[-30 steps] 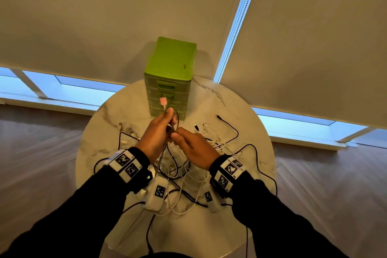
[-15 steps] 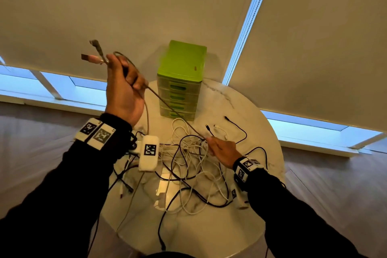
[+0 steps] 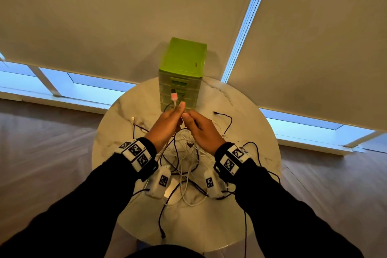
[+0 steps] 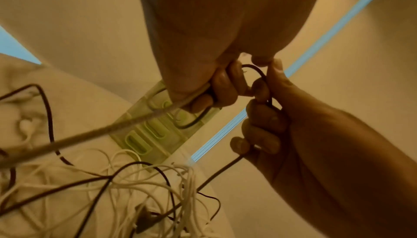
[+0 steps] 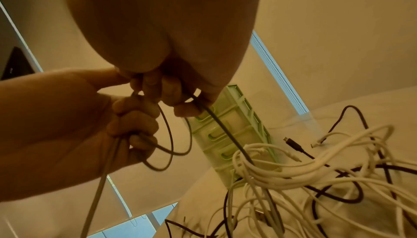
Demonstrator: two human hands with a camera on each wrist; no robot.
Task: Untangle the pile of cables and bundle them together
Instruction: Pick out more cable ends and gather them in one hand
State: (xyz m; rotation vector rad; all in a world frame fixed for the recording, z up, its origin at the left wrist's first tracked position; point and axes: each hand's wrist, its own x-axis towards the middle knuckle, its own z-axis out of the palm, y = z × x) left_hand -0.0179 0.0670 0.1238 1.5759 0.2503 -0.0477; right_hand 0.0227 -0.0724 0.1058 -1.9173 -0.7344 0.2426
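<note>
A tangle of white and black cables [image 3: 184, 153] lies in the middle of the round marble table [image 3: 240, 115]. Both hands meet just above it, in front of the green drawers. My left hand [image 3: 177, 115] grips a grey cable [image 4: 135, 122] in loops, and its pink plug [image 3: 174, 97] sticks up past the thumb. My right hand [image 3: 188, 118] touches the left and has its fingers [image 5: 169, 95] curled round the same grey cable [image 5: 221, 127], which runs down into the pile [image 5: 304, 170]. A short loop hangs between the two hands.
A green drawer unit [image 3: 182, 65] stands at the table's far edge, right behind the hands. A black cable end [image 3: 162, 234] reaches the near edge and another black plug [image 3: 215, 112] lies at the right. Drawn blinds and a wooden floor surround the table.
Half a second ago my left hand was raised high to the left, pulling the cable taut from my right hand on the pile. Both hands have now come back together at the centre.
</note>
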